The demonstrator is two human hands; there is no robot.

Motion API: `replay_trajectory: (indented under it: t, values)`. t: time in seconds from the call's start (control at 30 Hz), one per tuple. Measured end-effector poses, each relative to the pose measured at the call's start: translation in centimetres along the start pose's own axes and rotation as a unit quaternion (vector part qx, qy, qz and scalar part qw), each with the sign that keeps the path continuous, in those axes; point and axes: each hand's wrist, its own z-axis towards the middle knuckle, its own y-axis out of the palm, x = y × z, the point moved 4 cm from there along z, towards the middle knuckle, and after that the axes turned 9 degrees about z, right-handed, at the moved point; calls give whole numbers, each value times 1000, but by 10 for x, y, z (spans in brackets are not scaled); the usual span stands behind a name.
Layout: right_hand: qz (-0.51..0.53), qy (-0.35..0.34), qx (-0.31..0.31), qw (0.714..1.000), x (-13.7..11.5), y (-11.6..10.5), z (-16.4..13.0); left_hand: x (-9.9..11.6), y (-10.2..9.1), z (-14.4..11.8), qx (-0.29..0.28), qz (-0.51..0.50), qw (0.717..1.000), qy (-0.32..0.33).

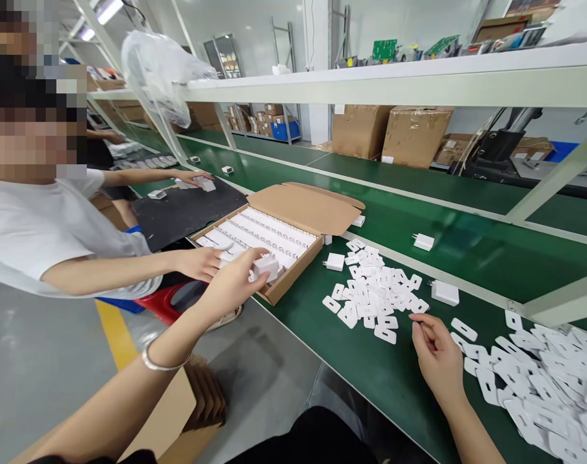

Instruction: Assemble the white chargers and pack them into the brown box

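Left hand [232, 280] holds white charger [265, 265] over, perhaps touching, box [293, 270].

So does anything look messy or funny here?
A bit. White covers lie in loose heaps on the green belt, some overlapping, with a few chargers scattered singly. In the box they sit in neat rows. The left hand holds a charger over it; the right hand rests by the heap.
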Motion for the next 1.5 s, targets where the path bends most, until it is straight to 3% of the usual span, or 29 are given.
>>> replay_trajectory:
  t: [0.13,0.37,0.53,0.7,0.77,0.83,0.97,1.07,1.13,1.23,1.37,1.5]
  values:
    - [11,-3,-18,1000,1,2,1,2,13,11,-50,85,995,22]
    - [11,-16,-41,999,8,6,2,-7,16,27,-95,78,989,78]
    - [4,-30,-83,996,10,12,1,-12,22,32,-133,29,986,98]
    - [-6,-50,-110,993,-4,24,-1,-21,14,27,-201,-46,970,130]
    - [-5,-67,-130,989,-20,41,-1,-25,10,26,-214,-61,965,141]
    - [-2,-73,-175,982,-41,73,1,-29,11,28,-231,-64,961,142]
    - [-23,-7,-315,949,-70,173,9,-32,17,42,-234,5,956,177]
    - [-78,-6,-355,932,-75,243,12,-29,18,53,-193,110,943,250]
    - [-110,-25,-350,930,-74,271,11,-27,21,57,-195,182,919,289]
    - [-128,-42,-325,936,-71,284,5,-23,26,60,-198,251,888,332]
    - [-130,-57,-316,938,-70,279,0,-15,30,70,-156,272,888,337]
    - [-138,-71,-310,938,-68,280,-1,-2,39,77,-170,307,867,355]
